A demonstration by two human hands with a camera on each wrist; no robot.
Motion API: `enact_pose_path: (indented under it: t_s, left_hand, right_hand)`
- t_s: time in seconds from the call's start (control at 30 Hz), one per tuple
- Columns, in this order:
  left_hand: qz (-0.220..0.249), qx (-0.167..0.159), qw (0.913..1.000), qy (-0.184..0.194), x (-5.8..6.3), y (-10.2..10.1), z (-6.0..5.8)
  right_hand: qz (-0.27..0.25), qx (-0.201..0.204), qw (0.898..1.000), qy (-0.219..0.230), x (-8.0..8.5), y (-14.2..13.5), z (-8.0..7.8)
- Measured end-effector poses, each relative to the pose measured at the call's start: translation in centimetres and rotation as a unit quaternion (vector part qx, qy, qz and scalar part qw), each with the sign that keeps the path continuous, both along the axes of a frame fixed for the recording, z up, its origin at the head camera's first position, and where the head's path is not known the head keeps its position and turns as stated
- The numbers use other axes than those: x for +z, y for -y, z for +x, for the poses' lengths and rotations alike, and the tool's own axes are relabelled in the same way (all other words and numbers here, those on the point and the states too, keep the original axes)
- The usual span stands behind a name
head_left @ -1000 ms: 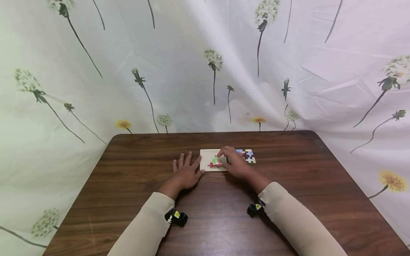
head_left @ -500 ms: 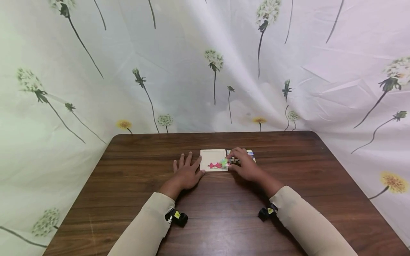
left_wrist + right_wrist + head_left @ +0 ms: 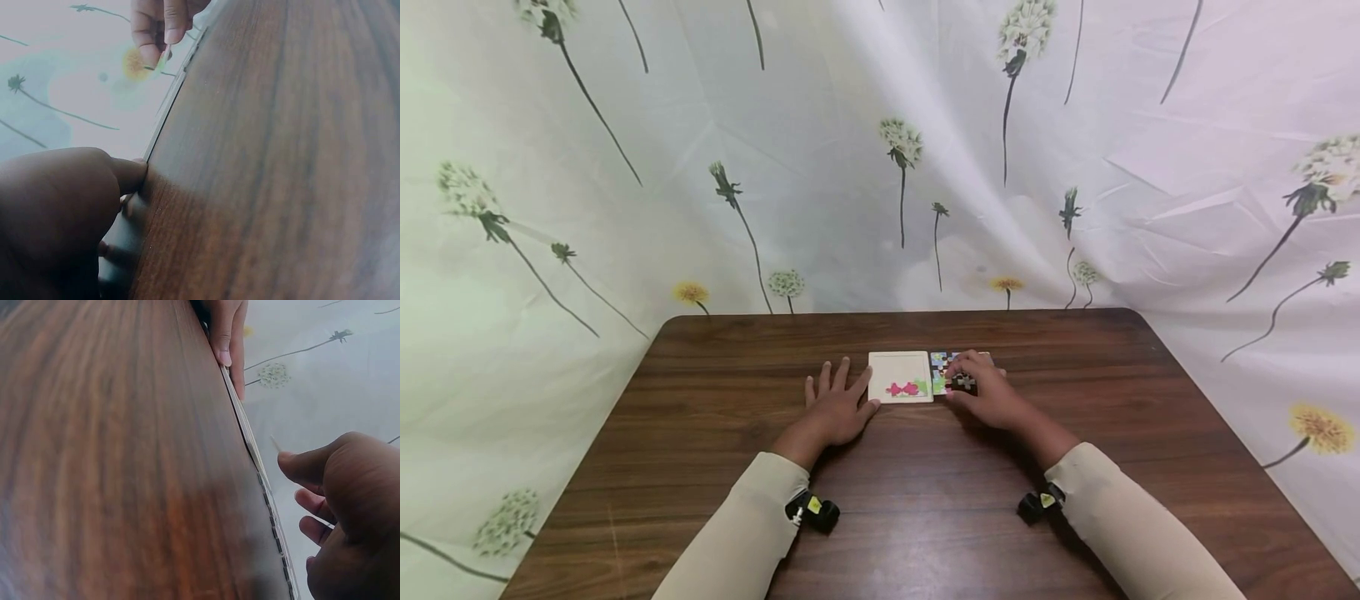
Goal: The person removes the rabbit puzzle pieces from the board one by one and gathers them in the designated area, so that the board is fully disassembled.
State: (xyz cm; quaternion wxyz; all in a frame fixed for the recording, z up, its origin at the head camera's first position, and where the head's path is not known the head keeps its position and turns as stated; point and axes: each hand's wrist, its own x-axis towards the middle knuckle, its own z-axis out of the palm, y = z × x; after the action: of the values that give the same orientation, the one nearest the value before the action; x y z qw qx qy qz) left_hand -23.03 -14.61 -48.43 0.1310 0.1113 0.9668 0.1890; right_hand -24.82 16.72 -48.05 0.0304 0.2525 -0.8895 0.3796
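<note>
A shallow pale puzzle tray (image 3: 898, 368) lies toward the back of the table, with a few pink and green puzzle pieces (image 3: 904, 389) along its lower edge. My left hand (image 3: 835, 412) rests with spread fingers at the tray's left side, thumb and forefinger at its rim. Right of the tray, my right hand (image 3: 988, 398) is over a group of loose puzzle pieces (image 3: 938, 360), partly covering them. Between its thumb and fingers it pinches a thin, greenish puzzle piece (image 3: 164, 60), seen nearly edge-on in the left wrist view.
The dark wood-grain table (image 3: 880, 517) extends on all sides of the tray. Behind it hangs a pale cloth (image 3: 835, 192) printed with dandelions. A small black wrist camera (image 3: 822, 515) is strapped at the left sleeve, another wrist camera (image 3: 1033, 507) at the right.
My right hand has moved right from above the tray to the loose pieces, carrying the greenish puzzle piece off the tray's middle. The left hand has stayed at the tray's left rim.
</note>
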Motion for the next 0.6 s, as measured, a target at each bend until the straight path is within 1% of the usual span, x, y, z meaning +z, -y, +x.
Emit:
enact_pose_path:
  t_s: [0.13,0.33,0.6]
  left_hand:
    - [0.003,0.001,1.0000,-0.002,-0.08,0.06,-0.06]
    - [0.001,0.000,1.0000,-0.006,0.03,0.01,0.01]
    - [0.006,0.000,1.0000,-0.008,0.12,0.00,0.16]
  right_hand:
    - [-0.005,0.003,1.000,0.010,0.13,-0.13,0.12]
    - [0.010,-0.003,0.999,0.035,0.45,-0.15,0.24]
    - [0.019,0.004,0.999,0.041,0.53,-0.38,0.39]
